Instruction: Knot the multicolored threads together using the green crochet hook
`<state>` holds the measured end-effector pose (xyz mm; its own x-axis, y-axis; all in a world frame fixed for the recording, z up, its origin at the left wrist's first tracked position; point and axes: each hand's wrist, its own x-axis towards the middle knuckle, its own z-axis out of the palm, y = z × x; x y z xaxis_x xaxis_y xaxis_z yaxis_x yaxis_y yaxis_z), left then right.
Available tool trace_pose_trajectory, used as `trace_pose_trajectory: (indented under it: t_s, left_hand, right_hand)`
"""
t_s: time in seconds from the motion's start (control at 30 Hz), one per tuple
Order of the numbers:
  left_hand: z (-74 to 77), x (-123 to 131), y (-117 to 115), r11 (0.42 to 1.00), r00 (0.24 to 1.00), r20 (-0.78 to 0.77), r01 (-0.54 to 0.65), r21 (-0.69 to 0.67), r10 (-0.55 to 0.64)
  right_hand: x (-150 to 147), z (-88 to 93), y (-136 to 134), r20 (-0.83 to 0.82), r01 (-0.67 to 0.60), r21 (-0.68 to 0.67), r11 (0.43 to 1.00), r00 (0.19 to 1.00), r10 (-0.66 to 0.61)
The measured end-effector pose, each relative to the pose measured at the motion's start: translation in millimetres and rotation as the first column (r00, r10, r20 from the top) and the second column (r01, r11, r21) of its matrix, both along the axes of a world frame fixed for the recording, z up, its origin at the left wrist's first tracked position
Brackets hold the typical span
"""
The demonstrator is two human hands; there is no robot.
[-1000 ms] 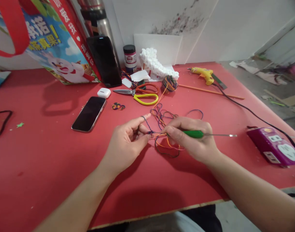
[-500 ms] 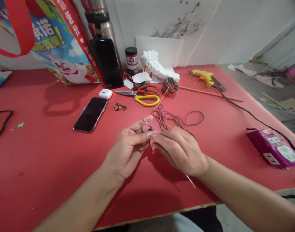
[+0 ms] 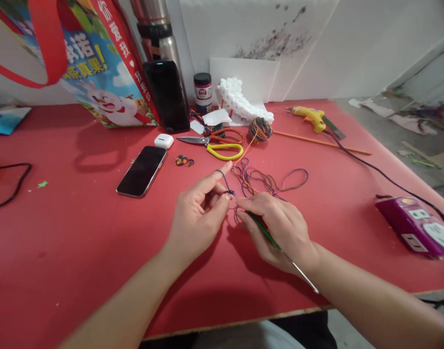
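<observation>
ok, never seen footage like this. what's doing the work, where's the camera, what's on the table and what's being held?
No machine here: a person works with two bare hands, filmed by one camera worn on the head, looking forward and down. The left hand pinches multicoloured thread, looped over its index finger. The right hand holds a green-handled crochet hook at that thread. On the red table lie a thread ball, scissors, a phone, an earbud case, a yellow glue gun and a purple power strip.

the gift bag (image 3: 94, 77) bears yellow "真果!" on its blue front and white "你要我" down its red edge.
</observation>
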<state>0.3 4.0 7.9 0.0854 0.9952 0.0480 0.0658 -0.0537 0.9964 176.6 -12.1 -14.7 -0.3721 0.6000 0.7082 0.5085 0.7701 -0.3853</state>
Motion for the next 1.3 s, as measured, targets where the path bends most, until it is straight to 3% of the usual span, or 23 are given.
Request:
trace_pose_trajectory:
  t_s: [0.13, 0.23, 0.37, 0.53, 0.67, 0.77, 0.93, 1.1, 1.3]
  left_hand:
    - [-2.8, -4, 3, 0.998, 0.996, -0.084, 0.026, 0.054, -0.022]
    - [-4.8, -6, 5, 0.995, 0.992, -0.102, 0.076, 0.058, -0.070]
    - [-5.6, -8, 5, 0.988, 0.983, -0.140, 0.133, 0.084, -0.120]
    - [-2.2, -7, 5, 0.977, 0.976, -0.110, 0.197, 0.079, -0.188]
    - [0.2, -7, 6, 0.972, 0.969, 0.092, 0.233, -0.015, -0.231]
    - [1.1, -6, 6, 0.964, 0.945, 0.235, 0.253, -0.078, -0.229]
    - [1.1, -5, 7, 0.962, 0.919, 0.339, 0.249, -0.112, -0.199]
    - [-4.5, -3, 4, 0.952, 0.884, 0.423, 0.277, -0.128, -0.200]
    - [-7.4, 3, -3, 0.954, 0.848, 0.517, 0.241, -0.176, -0.119]
  right_hand:
    - [3, 7.5, -3, -0.091, 0.011, -0.139, 0.990, 0.996, -0.024]
    - [9, 16.3, 0, -0.164, -0.006, -0.332, 0.943, 0.985, -0.052]
    - [18, 28.7, 9, -0.286, -0.134, -0.601, 0.788, 0.957, -0.056]
    - [26, 31.0, 20, -0.476, -0.316, -0.733, 0.602, 0.871, -0.122]
    - [28, 25.9, 23, -0.632, -0.497, -0.727, 0.474, 0.754, -0.180]
    - [28, 24.6, 24, -0.706, -0.590, -0.695, 0.410, 0.669, -0.233]
    - [23, 24.8, 26, -0.750, -0.642, -0.659, 0.392, 0.597, -0.284]
    - [20, 20.4, 24, -0.786, -0.740, -0.614, 0.273, 0.546, -0.289]
    - [9, 17.6, 15, -0.854, -0.813, -0.510, 0.282, 0.439, -0.279]
